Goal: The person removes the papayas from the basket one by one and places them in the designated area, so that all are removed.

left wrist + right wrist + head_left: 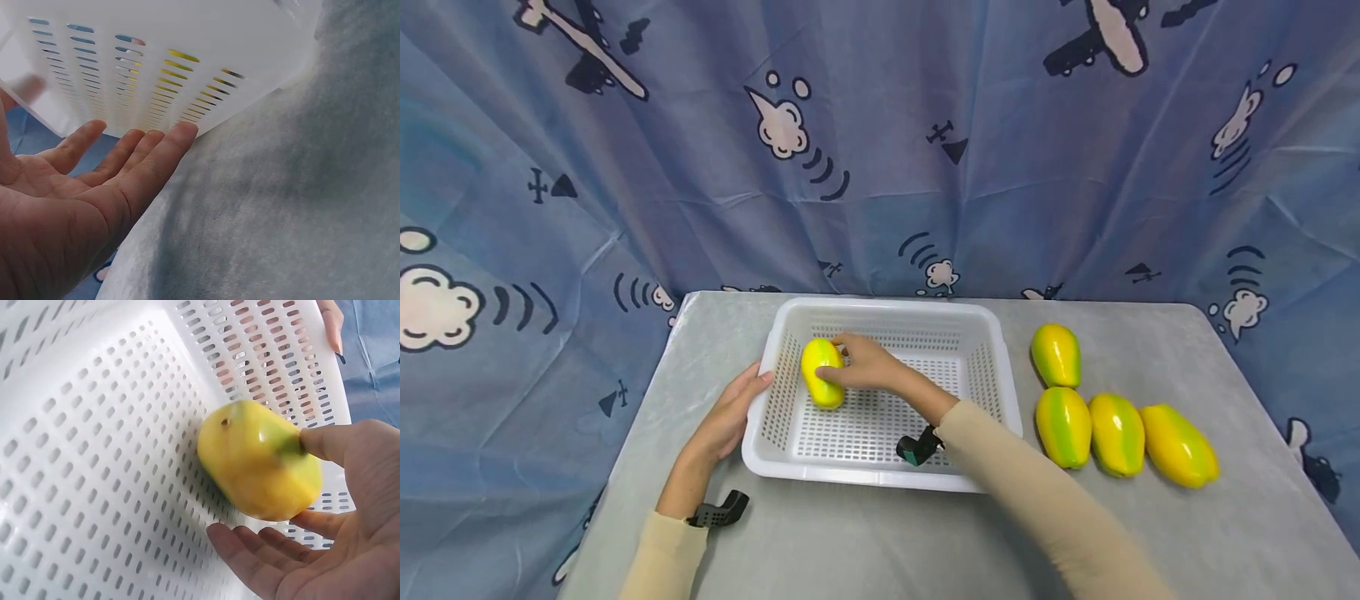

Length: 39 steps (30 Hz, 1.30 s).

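A glossy yellow-green papaya (pixel 822 372) is at the left end of the white perforated basket (pixel 880 478). My right hand (pixel 867 363) reaches in from the right and holds it, thumb on one side and forefinger on the other. In the right wrist view the thumb presses the green part of the papaya (pixel 250 462), while the other fingers of the hand (pixel 356 550) spread below it. Outside the basket's left wall, my left hand (pixel 733 414) has its thumb at the rim. Its fingers (pixel 150 165) lie fairly straight against the outer wall in the left wrist view.
Several more papayas lie right of the basket: one at the back (pixel 1057 355) and a row in front, with a papaya (pixel 1180 446) at its right end. All stand on a grey-covered table (pixel 820 542). A blue patterned curtain (pixel 880 208) hangs behind and beside it.
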Tool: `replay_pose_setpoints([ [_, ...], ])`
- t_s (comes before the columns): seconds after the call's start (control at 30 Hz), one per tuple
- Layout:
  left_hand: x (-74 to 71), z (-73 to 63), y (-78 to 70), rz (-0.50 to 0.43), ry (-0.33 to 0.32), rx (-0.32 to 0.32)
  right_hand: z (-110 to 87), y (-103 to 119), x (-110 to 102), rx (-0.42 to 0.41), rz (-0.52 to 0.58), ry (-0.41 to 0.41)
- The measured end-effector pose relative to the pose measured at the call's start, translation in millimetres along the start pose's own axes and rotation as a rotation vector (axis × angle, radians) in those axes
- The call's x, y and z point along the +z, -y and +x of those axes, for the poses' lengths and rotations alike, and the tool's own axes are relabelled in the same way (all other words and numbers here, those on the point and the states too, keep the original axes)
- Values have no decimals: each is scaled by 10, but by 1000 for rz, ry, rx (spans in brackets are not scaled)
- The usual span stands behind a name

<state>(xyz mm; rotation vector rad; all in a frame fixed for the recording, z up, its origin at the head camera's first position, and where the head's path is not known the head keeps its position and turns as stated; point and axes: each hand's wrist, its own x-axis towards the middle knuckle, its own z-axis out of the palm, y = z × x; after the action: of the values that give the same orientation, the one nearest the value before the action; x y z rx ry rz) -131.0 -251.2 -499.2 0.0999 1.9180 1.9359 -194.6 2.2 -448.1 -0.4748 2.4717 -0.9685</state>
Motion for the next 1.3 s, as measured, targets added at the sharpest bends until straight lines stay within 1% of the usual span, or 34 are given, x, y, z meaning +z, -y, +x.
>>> replay_pose_setpoints([
  [0.13,2,-7,0,5,2,-4,11,7,23,-10,13,17],
  [0.4,1,-3,2,-11,9,5,6,31,34,-14,100,60],
  [0.7,5,-7,-5,-10,2,-5,2,17,41,-2,109,68],
  [0.93,16,-12,-12,-3,2,-7,-60,-12,-29,-52,92,59],
  [1.07,8,-20,-18,0,-4,-2,-109,-15,-91,-63,84,48],
  [1.2,13,-17,-25,4,-8,-6,-186,-14,-170,-67,77,34],
  [1.3,21,-13,-24,0,-13,-8,-259,-21,-231,-85,80,25],
])
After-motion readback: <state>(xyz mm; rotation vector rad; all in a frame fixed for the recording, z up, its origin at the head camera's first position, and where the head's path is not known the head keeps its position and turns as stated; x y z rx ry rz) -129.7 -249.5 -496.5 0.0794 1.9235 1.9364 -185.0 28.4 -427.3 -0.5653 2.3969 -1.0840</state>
